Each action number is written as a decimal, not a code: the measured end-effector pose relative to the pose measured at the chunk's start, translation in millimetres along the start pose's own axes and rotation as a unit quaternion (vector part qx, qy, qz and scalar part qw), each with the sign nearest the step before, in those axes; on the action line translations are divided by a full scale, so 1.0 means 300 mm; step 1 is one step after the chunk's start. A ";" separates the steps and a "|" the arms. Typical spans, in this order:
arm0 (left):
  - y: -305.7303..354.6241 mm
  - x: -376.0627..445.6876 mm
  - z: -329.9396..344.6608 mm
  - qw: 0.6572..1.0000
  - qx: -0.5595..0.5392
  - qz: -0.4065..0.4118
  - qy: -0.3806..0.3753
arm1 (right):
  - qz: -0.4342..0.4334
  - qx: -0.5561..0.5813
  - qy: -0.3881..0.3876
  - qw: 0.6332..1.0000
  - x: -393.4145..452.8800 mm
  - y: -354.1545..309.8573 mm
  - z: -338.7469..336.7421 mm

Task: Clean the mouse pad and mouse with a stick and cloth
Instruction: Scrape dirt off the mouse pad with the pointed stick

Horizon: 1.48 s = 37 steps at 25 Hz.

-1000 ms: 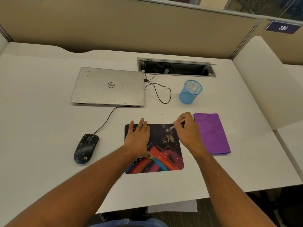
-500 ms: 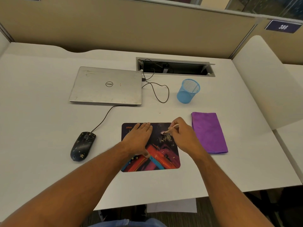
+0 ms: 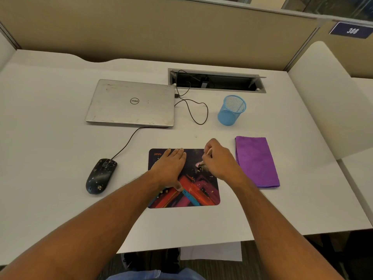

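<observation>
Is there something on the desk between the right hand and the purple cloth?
Nothing visible. The right hand holds the stick over the mouse pad; only bare desk separates it from the purple cloth.

Colourful mouse pad (image 3: 193, 195) flat on desk, speckled black mouse (image 3: 100, 175) left, folded purple cloth (image 3: 256, 161) right

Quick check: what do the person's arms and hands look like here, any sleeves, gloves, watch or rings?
Both forearms are bare up to the frame's edge: no sleeves show. The left hand and right hand wear no gloves, and no watch, band or ring shows on either wrist or on the visible fingers. A strip of blue clothing shows at the bottom edge, between the arms.
</observation>
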<state>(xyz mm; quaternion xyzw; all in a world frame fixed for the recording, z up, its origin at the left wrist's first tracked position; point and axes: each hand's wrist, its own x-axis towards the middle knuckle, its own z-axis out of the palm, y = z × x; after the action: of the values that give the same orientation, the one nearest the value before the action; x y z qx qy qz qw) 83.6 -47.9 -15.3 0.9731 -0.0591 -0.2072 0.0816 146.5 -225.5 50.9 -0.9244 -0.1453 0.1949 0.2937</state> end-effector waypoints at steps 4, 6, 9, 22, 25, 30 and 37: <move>0.009 0.000 -0.007 1.000 0.004 -0.004 -0.006 | -0.010 0.049 0.068 0.996 0.024 -0.016 -0.028; 0.012 -0.003 -0.008 1.000 0.009 -0.008 -0.006 | -0.016 0.061 0.050 0.997 0.033 -0.016 0.008; 0.011 -0.003 -0.005 1.000 0.016 -0.009 -0.007 | -0.012 0.048 0.012 0.999 0.019 0.000 0.050; 0.010 -0.005 -0.005 1.000 0.016 -0.009 -0.015 | 0.042 0.028 0.024 0.998 0.023 0.062 -0.008; 0.010 -0.005 -0.001 1.000 0.018 -0.012 -0.012 | 0.066 0.004 0.004 0.998 0.017 0.066 -0.019; 0.011 -0.005 0.000 1.000 0.023 -0.011 -0.010 | 0.090 0.107 0.109 0.984 0.027 0.071 -0.069; 0.010 -0.001 0.004 1.000 0.020 -0.014 -0.018 | 0.105 0.037 0.039 0.993 -0.028 0.091 -0.015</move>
<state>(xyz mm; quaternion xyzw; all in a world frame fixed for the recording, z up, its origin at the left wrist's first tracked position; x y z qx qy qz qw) 82.5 -50.9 -15.7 0.9713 -0.0514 -0.2248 0.0582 145.4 -252.5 40.2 -0.9300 -0.0280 0.1936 0.3113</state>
